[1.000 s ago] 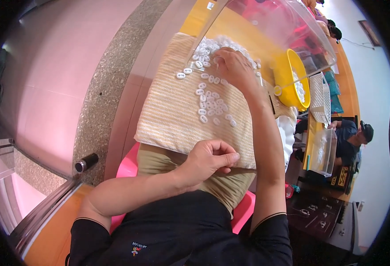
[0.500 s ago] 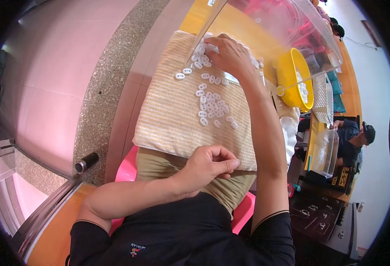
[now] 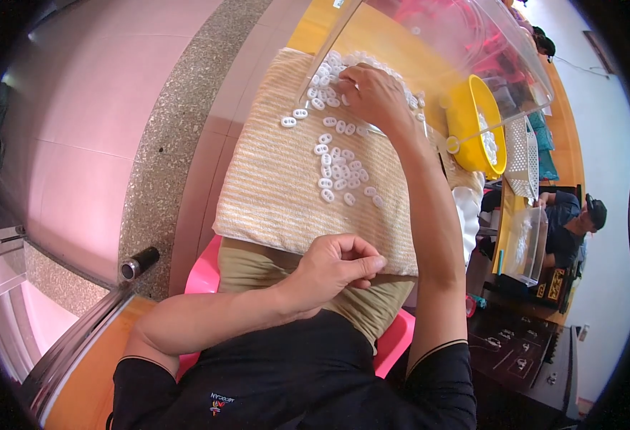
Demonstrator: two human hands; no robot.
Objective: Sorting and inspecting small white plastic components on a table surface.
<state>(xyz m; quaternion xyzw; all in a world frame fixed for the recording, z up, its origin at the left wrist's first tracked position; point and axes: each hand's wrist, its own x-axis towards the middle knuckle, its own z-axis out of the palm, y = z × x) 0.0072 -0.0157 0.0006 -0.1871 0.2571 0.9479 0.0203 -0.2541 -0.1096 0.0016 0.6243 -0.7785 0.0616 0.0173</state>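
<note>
My right hand (image 3: 373, 93) reaches to a heap of small white oval pieces with two holes (image 3: 322, 77) at the far end of a striped tan towel (image 3: 257, 179). Its fingers bend down among the pieces, so the tips are hidden, and a small white spot shows at one finger. A looser group of the same white pieces (image 3: 342, 170) lies mid-towel. My left hand (image 3: 335, 264) hovers at the near edge of the towel, fingers curled and thumb pressed to the forefinger; anything between them is too small to make out.
A clear plastic box (image 3: 537, 97) arches over the heap. To the right stand a yellow basin (image 3: 465, 107) holding white pieces and a white perforated basket (image 3: 521, 161). Farther right, a person (image 3: 564, 226) sits by a clear tray (image 3: 537, 251). A metal rail (image 3: 64, 337) runs at lower left.
My right hand has drawn slightly right, uncovering more white pieces at the heap's left side. The left hand keeps its place and its pinch.
</note>
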